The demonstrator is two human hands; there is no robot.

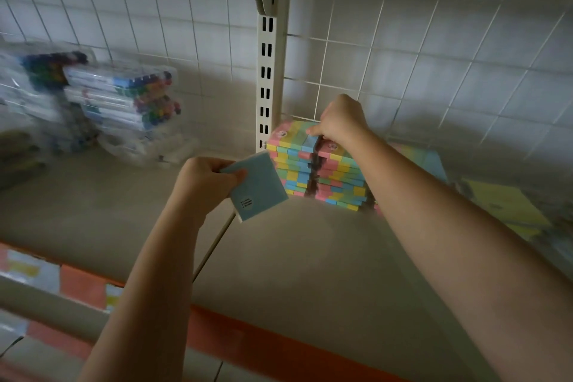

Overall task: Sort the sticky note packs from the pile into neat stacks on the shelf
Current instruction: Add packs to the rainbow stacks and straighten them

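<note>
Two tall stacks of multicoloured sticky note packs stand side by side at the back of the shelf: the left stack and the right stack. My right hand rests with curled fingers on the top pack between the two stacks; whether it grips that pack is hidden. My left hand holds a light blue sticky note pack by its corner, tilted, above the shelf in front of the left stack. More packs, pink-blue and yellow, lie in a pile to the right, blurred.
Clear packs of coloured markers are stacked at the back left. A slotted white upright and a wire grid back panel stand behind the stacks. The shelf's orange front edge runs below my arms, with more goods on the lower shelf at left.
</note>
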